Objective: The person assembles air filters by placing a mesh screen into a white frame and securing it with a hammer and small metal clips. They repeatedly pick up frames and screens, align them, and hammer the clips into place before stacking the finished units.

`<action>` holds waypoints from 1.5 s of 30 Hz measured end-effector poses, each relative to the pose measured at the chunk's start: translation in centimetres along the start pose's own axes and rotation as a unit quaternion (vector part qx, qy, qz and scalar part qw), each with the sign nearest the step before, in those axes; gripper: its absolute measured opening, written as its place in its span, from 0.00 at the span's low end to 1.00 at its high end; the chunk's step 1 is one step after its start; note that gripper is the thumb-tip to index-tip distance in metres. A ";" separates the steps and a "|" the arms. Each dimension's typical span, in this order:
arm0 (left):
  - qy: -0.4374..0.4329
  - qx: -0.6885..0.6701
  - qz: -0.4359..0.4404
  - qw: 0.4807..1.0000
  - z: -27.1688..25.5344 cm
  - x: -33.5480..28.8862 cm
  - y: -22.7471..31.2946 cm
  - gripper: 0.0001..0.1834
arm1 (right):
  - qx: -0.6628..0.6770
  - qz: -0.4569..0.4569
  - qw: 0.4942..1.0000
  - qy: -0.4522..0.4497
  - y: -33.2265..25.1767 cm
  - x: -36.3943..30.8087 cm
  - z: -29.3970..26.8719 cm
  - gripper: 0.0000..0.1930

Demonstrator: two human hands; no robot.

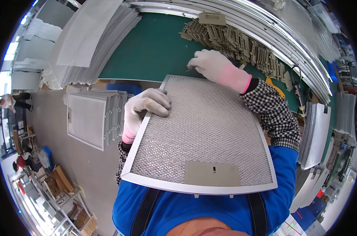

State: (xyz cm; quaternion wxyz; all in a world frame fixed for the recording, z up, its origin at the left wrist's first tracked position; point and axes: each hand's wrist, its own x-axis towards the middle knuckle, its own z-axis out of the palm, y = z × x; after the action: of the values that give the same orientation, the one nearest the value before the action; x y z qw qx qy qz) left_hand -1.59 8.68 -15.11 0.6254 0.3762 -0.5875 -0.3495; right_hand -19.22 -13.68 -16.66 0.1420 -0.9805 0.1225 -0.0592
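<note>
A framed metal mesh filter panel [202,126] leans between me and the table, tilted, with its near edge against my blue clothing. Set into its near edge is a beige plastic latch plate [214,174] with a small dark slot. My left hand [147,106], in a white glove with a pink cuff, grips the panel's left side, fingers over the frame onto the mesh. Just past the panel's far edge, my right hand [218,69], gloved alike, hovers over the green table [147,49] with fingertips pinched together. Something thin and small shows at those fingertips, too small to name.
Beige plastic latch parts [241,45] lie heaped beyond my right hand, before long aluminium strips [292,47]. Mesh sheets [90,43] are stacked at far left. Framed filters [88,118] stand below them. A yellow-handled tool [276,87] lies by my right forearm, mesh panels [315,133] further right.
</note>
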 end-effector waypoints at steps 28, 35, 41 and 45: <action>-0.013 0.035 0.006 0.999 -0.2 -0.1 0.4 0.11 | 0.160 0.045 0.984 -0.060 -1.7 1.7 3.7 0.09; 0.091 -0.042 -0.066 0.993 0.9 2.9 0.3 0.18 | -0.045 0.061 0.987 0.140 3.3 -5.1 -6.1 0.13; 0.132 -0.012 -0.069 0.989 -1.0 5.4 -5.3 0.23 | -0.171 0.352 0.906 0.163 15.2 -27.7 -8.5 0.15; 0.155 -0.039 -0.052 0.986 -1.1 4.2 -6.0 0.21 | -0.039 0.441 0.857 0.263 11.1 -30.7 -9.4 0.13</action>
State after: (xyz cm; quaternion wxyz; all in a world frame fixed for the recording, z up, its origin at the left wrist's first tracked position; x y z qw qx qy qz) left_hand -0.14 2.22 -18.41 0.7038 0.4311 -0.4490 -0.3423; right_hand -52.73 -18.61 -13.52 0.0775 -0.7765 0.5768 -0.2416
